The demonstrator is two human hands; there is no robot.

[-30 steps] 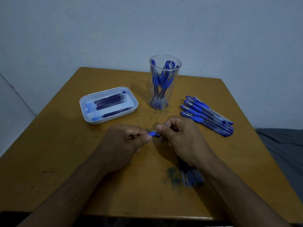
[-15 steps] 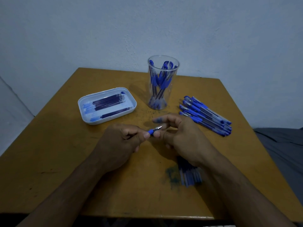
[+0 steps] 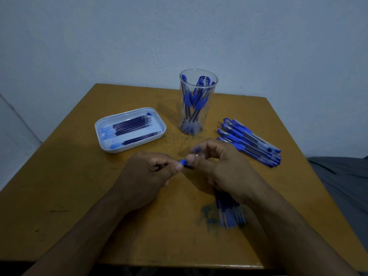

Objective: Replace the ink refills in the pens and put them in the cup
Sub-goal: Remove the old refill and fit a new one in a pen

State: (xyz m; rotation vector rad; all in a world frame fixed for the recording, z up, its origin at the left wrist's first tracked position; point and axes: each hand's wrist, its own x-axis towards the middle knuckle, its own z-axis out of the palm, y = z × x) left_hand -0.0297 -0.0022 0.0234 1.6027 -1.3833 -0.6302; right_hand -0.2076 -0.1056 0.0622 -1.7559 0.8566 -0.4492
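Head view, tray (image 3: pixel 103 126): refills inside, left.
Left hand (image 3: pixel 145 176): fingers curled, pinching blue pen (image 3: pixel 184 162).
Right hand (image 3: pixel 223 168): fingertips pinching pen's tip.
Cup (image 3: pixel 198 76): pens inside.
Loose pens (image 3: pixel 251 142): right.

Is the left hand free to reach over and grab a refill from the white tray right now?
Probably not yet: the left hand grips the pen. The path to the white tray looks open.
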